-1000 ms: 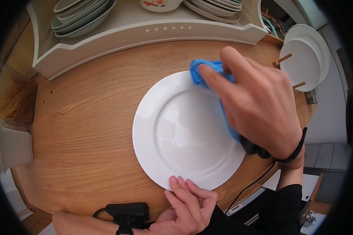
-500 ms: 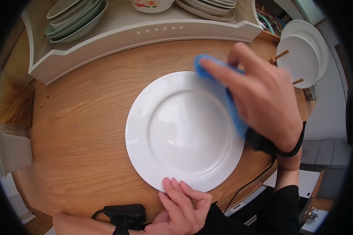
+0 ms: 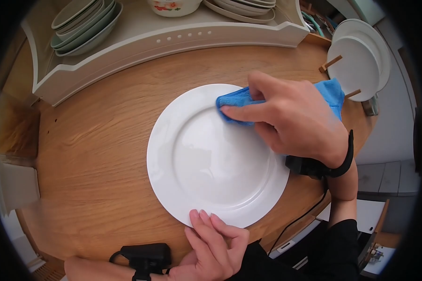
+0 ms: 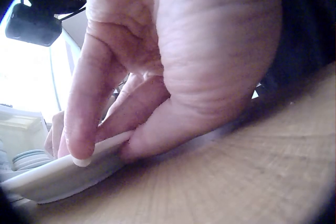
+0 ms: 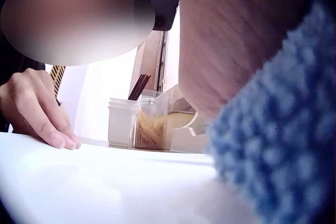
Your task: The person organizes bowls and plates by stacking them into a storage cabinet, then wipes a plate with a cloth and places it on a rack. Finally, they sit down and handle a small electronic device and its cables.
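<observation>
A white plate [image 3: 211,154] with a wide rim lies on the wooden table. At its near edge, my left hand [image 3: 218,243] pinches the rim, fingertips on top and thumb at the outer edge, as the left wrist view shows. My right hand [image 3: 297,117] holds a blue cloth [image 3: 237,100] against the upper right of the plate, its index finger pressing the cloth near the rim. One end of the cloth sticks out on the far side of this hand. Up close in the right wrist view, the cloth [image 5: 278,134] has a fluffy, nubbly surface.
Along the back stands a cream rack [image 3: 169,41] with stacked bowls [image 3: 86,28], a flowered bowl [image 3: 173,6] and more plates [image 3: 241,11]. White plates [image 3: 356,65] stand upright in a wooden holder at the far right. A pale container [image 3: 21,182] is at the left edge.
My right hand has moved the cloth from the plate's right edge inward and left over its upper right, and a cloth end now shows behind it. My left hand keeps its hold on the rim.
</observation>
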`<state>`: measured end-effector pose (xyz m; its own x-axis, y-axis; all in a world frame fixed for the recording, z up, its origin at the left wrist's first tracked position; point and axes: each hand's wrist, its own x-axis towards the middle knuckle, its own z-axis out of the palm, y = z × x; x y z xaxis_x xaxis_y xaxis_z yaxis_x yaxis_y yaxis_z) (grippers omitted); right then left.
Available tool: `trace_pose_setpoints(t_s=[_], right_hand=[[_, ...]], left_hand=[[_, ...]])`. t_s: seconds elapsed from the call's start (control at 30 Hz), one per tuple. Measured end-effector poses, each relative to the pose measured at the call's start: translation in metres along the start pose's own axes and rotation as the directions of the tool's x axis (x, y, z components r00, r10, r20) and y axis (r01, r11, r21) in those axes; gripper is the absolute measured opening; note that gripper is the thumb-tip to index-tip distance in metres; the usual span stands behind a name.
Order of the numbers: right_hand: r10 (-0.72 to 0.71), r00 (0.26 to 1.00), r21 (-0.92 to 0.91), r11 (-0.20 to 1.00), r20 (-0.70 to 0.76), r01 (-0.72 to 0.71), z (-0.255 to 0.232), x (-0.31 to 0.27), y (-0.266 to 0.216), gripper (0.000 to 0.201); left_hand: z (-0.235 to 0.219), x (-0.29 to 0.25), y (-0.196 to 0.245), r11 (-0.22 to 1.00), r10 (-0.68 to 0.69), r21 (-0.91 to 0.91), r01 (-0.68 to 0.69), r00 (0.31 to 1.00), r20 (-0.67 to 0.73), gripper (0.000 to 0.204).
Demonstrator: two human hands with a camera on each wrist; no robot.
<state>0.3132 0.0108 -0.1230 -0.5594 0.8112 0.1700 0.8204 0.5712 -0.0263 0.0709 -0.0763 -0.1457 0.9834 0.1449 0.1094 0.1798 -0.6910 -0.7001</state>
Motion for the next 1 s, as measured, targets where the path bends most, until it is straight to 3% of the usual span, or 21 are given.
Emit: trace_pose_setpoints(t_s=[0.13, 0.23, 0.3, 0.43, 0.5, 0.57, 0.67, 0.73, 0.77, 1.0], right_hand=[[0.026, 0.999, -0.101, 0.995, -0.024, -0.028, -0.007, -0.003, -0.005, 0.042], [-0.150, 0.987, 0.363, 0.924, 0.062, 0.118, -0.004, -0.004, -0.013, 0.048], [-0.182, 0.953, 0.467, 0.883, 0.243, 0.049, -0.003, -0.003, -0.018, 0.028], [-0.110, 0.978, 0.430, 0.903, 0.179, 0.023, 0.003, -0.004, -0.009, 0.024], [0.065, 0.996, 0.243, 0.967, 0.062, -0.078, 0.006, -0.003, -0.002, 0.017], [0.087, 0.996, 0.183, 0.979, 0.037, -0.092, 0.005, -0.003, 0.003, 0.014], [0.081, 0.996, 0.190, 0.978, 0.027, -0.084, 0.005, -0.002, 0.004, 0.014], [-0.020, 0.998, 0.359, 0.933, 0.061, -0.003, 0.009, -0.003, 0.002, 0.016], [-0.020, 0.998, 0.358, 0.934, 0.063, -0.004, 0.010, -0.002, 0.000, 0.016], [0.120, 0.982, 0.426, 0.888, 0.142, -0.171, 0.016, 0.001, -0.005, 0.020]], left_hand=[[0.006, 0.000, 0.010, 0.993, -0.098, 0.059, 0.100, 0.994, -0.040, 0.005], [-0.001, 0.000, 0.001, 1.000, -0.012, 0.013, 0.012, 1.000, 0.008, 0.005], [-0.002, 0.001, 0.001, 1.000, -0.018, 0.008, 0.018, 1.000, 0.015, 0.005], [-0.002, 0.001, 0.000, 1.000, 0.000, 0.010, -0.001, 1.000, 0.021, 0.005], [-0.003, 0.000, -0.001, 1.000, 0.008, 0.001, -0.008, 0.999, 0.031, 0.006], [-0.003, 0.001, -0.001, 1.000, 0.000, -0.014, 0.001, 1.000, 0.022, 0.006], [-0.002, 0.001, -0.001, 1.000, -0.006, -0.019, 0.006, 1.000, 0.019, 0.006], [-0.001, 0.001, 0.000, 1.000, -0.006, -0.019, 0.006, 1.000, 0.015, 0.006], [-0.001, 0.001, 0.000, 1.000, -0.004, -0.010, 0.004, 1.000, 0.012, 0.005], [-0.001, 0.000, 0.000, 1.000, -0.019, -0.020, 0.019, 1.000, 0.011, 0.005]])
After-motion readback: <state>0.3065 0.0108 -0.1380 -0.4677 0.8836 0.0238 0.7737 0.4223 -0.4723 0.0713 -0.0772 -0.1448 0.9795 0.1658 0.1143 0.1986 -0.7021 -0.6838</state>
